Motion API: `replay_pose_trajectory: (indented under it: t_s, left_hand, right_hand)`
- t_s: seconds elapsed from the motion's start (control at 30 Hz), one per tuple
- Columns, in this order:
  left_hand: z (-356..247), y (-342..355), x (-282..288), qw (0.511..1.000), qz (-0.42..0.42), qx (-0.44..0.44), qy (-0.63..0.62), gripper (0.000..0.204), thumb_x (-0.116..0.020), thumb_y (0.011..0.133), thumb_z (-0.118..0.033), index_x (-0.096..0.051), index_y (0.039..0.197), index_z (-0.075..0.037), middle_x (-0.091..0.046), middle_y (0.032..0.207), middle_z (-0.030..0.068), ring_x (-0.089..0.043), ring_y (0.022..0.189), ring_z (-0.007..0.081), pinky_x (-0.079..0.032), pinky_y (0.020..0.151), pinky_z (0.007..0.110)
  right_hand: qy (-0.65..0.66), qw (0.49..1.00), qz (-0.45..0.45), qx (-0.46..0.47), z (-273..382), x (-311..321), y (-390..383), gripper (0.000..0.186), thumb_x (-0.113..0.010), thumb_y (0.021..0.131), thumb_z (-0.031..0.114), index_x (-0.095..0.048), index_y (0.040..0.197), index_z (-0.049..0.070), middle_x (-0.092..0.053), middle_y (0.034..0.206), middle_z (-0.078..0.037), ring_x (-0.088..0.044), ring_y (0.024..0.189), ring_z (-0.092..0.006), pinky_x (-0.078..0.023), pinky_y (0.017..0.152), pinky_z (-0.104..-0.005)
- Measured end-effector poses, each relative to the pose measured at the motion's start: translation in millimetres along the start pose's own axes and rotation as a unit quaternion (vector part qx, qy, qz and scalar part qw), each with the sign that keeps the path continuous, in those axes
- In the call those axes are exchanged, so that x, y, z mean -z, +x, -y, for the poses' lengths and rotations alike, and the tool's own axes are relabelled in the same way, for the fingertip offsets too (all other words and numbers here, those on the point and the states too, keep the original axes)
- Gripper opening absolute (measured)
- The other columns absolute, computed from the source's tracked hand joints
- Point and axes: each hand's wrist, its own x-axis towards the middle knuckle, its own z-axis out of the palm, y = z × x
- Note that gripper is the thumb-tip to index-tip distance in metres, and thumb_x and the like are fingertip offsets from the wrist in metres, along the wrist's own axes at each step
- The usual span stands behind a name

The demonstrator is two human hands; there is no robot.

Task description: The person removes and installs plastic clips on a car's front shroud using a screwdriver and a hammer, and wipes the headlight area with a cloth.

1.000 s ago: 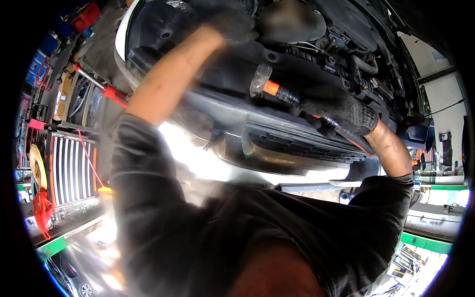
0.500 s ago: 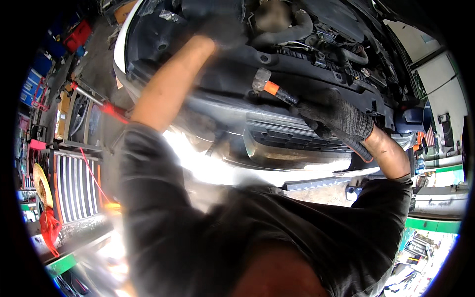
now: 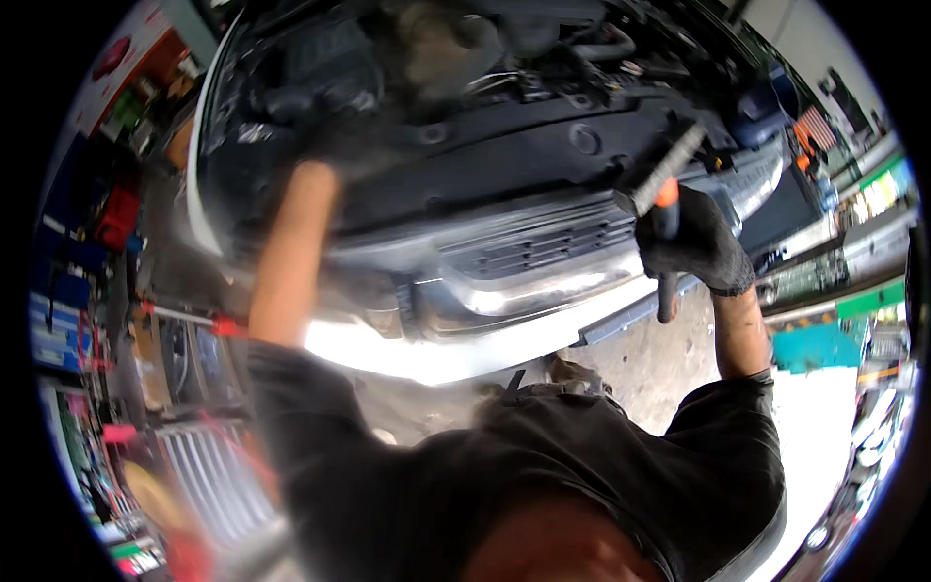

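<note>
My right hand [image 3: 696, 244], in a black knit glove, is closed around the handle of a hammer [image 3: 663, 173]. The hammer has a long grey head, an orange band below it and a dark grip. It is raised in front of the car's grille [image 3: 543, 242], apart from the car. My left hand [image 3: 351, 141], also dark-gloved, is smeared by motion over the left part of the black front cover [image 3: 504, 155] of the open engine bay. Its fingers cannot be made out, nor whether it touches the cover.
The car's white front bumper [image 3: 427, 359] curves between my body and the engine bay. Hoses and engine parts fill the bay behind the cover. A red-handled jack [image 3: 228, 326] stands to the left, near a striped metal panel [image 3: 218, 480]. Shelves and clutter line both sides.
My right hand has moved right and turned the hammer, so its head now stands higher. My left hand has shifted left and slightly down. The view has swung, and the car appears tilted.
</note>
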Motion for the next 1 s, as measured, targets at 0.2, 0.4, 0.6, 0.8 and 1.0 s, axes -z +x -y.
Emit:
replay_pose_trajectory:
  t_s: [0.2,0.4,0.6,0.8,1.0]
  left_hand:
    - [-23,-13,-23,0.976,-0.134,-0.075,0.153,0.07,-0.066,0.094,-0.047,-0.049,0.156,-0.019,-0.053,0.152,0.0199,-0.042,0.145,0.0431,-0.033,0.121,0.052]
    - [-52,-18,-45,0.955,-0.193,-0.103,0.202,0.067,-0.063,0.096,-0.039,-0.048,0.156,-0.011,-0.051,0.152,0.0222,-0.044,0.143,0.0436,-0.032,0.12,0.052]
    - [-107,41,-48,0.971,-0.166,-0.138,0.106,0.065,-0.06,0.099,-0.033,-0.045,0.158,-0.01,-0.047,0.157,0.0211,-0.04,0.147,0.0409,-0.03,0.122,0.051]
    - [-210,101,-48,0.934,-0.231,-0.237,0.136,0.062,-0.057,0.102,-0.045,-0.05,0.155,-0.015,-0.044,0.161,0.0163,-0.04,0.149,0.0363,-0.031,0.122,0.052]
    - [-258,133,-73,0.925,-0.329,-0.165,0.092,0.046,-0.058,0.1,-0.051,-0.067,0.138,-0.027,-0.048,0.157,0.0152,-0.041,0.145,0.0408,-0.033,0.117,0.063]
  right_hand:
    - [0.123,0.977,-0.134,-0.113,-120,65,-144,0.022,-0.075,0.076,0.001,-0.07,0.097,0.001,-0.065,0.077,-0.002,-0.063,0.063,-0.0109,-0.052,0.056,-0.0274]
    - [0.132,0.874,-0.234,-0.406,-318,45,-283,0.014,-0.076,0.091,0.018,-0.068,0.086,0.008,-0.053,0.061,0.003,-0.048,0.049,-0.0081,-0.038,0.046,-0.0301]
    - [0.189,0.773,-0.153,-0.585,-450,34,-333,0.034,-0.081,0.09,0.024,-0.057,0.07,0.01,-0.051,0.055,0.001,-0.048,0.041,-0.0145,-0.036,0.039,-0.0356]
    - [-0.067,0.778,0.147,-0.606,-523,75,-290,0.037,-0.08,0.09,0.034,-0.066,0.074,0.003,-0.063,0.06,-0.006,-0.06,0.048,-0.0177,-0.043,0.044,-0.0358]
    - [0.11,0.745,0.118,-0.647,-582,95,-299,0.03,-0.075,0.093,0.033,-0.063,0.08,0.008,-0.055,0.057,-0.004,-0.051,0.043,-0.0184,-0.041,0.042,-0.0363]
